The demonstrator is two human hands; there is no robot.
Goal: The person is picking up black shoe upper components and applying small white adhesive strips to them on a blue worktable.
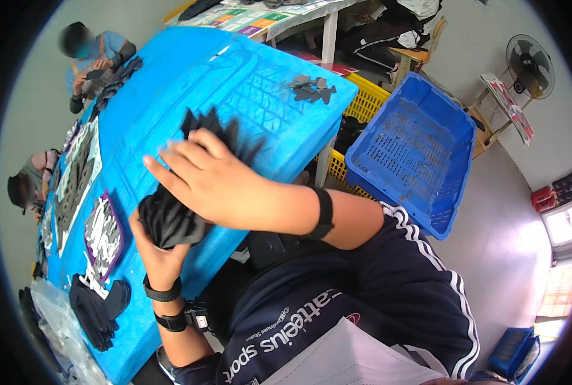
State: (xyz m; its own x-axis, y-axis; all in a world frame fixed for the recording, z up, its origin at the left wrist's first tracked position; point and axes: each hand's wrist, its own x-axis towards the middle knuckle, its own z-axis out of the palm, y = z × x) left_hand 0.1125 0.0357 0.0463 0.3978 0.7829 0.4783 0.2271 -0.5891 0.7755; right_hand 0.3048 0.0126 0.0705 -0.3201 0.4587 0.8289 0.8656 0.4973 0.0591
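A thick bundle of black gloves (170, 221) is held over the near edge of the blue-covered table (170, 77). Its finger ends fan out at the far side, blurred by motion. My left hand (161, 256) is closed round the near left end of the bundle, thumb and fingers on either side. Across the top reaches my right hand (206, 179), its fingers stretched out and apart, slightly blurred; its thumb is hidden. Left of my left hand lies another stack of black gloves (97, 311). Beyond that stack sits a purple-edged tray (120, 224) of white strips and dark pieces.
Small dark scraps (313, 88) lie at the table's far right corner. A blue plastic crate (420, 147) stands to the right, by a yellow crate (366, 96). Two co-workers (97, 61) are along the left side; another person (388, 32) is at the back. A fan (529, 67) stands far right.
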